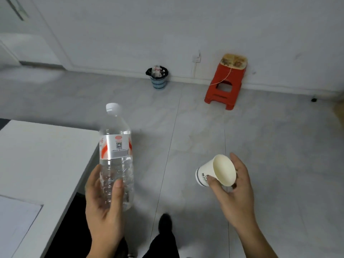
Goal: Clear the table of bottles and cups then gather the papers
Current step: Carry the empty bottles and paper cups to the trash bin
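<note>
At the left stands a white table (pixel 46 146), and one sheet of paper (pixel 16 216) lies on its near corner. Just right of the table edge, the left hand (pixel 104 207) holds one clear plastic bottle (pixel 116 151) in the air above the floor. The fingers and thumb are curled round its lower part. The bottle is nearly upright, it has a white cap (pixel 112 107) on top and a red and white label. It looks to hold clear water, but I cannot tell how full it is.

Far behind, by the wall, is one small bin (pixel 158 79) with a black bag, and white rubbish fills it to the rim.

The right hand (pixel 236 194) holds one white paper cup (pixel 216 172), also in the air. The thumb and fingers clamp its rim. The cup is tipped on its side, mouth toward the camera, and only the bare pale inside shows.

At the right, one red stool (pixel 225 86) stands near the wall, with a flat yellowish thing on top.
</note>
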Demonstrator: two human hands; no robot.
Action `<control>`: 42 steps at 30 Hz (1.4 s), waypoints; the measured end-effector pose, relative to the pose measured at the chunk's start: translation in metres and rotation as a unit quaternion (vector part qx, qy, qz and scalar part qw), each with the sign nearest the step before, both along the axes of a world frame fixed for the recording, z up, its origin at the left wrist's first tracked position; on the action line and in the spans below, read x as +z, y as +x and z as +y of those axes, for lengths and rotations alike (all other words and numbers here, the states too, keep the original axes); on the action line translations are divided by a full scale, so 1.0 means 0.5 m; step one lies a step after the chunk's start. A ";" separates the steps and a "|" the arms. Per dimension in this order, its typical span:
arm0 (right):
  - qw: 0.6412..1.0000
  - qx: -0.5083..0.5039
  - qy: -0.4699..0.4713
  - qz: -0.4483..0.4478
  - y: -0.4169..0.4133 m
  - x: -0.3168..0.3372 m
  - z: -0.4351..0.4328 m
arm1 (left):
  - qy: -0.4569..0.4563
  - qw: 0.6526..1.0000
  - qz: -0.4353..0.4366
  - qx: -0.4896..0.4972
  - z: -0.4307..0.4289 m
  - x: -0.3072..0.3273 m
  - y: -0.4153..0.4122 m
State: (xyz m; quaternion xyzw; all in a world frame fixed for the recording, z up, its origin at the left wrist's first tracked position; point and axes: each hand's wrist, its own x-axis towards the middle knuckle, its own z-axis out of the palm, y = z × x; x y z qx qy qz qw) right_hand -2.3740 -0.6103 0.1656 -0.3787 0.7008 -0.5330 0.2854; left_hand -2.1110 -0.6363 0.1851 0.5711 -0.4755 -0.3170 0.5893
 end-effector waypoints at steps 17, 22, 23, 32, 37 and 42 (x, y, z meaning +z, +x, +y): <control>0.999 0.024 0.015 0.044 -0.188 0.014 -0.970 | -0.003 0.999 0.005 0.048 -0.977 0.014 -0.196; 0.999 0.009 0.022 0.025 -0.268 -0.044 -1.247 | -0.005 1.000 -0.007 0.030 -1.261 -0.027 -0.279; 0.999 0.012 0.022 0.019 -0.285 -0.057 -1.309 | -0.005 0.999 -0.014 0.029 -1.320 -0.034 -0.297; 0.995 0.093 0.015 0.021 -0.383 -0.009 -1.866 | -0.018 0.997 -0.022 0.075 -1.787 0.009 -0.382; 0.989 0.142 0.024 0.030 -0.379 0.001 -2.136 | 0.004 0.993 0.022 0.119 -1.997 -0.004 -0.386; 0.989 0.140 0.045 0.029 -0.350 -0.052 -2.386 | 0.065 0.991 0.024 0.113 -2.235 -0.064 -0.366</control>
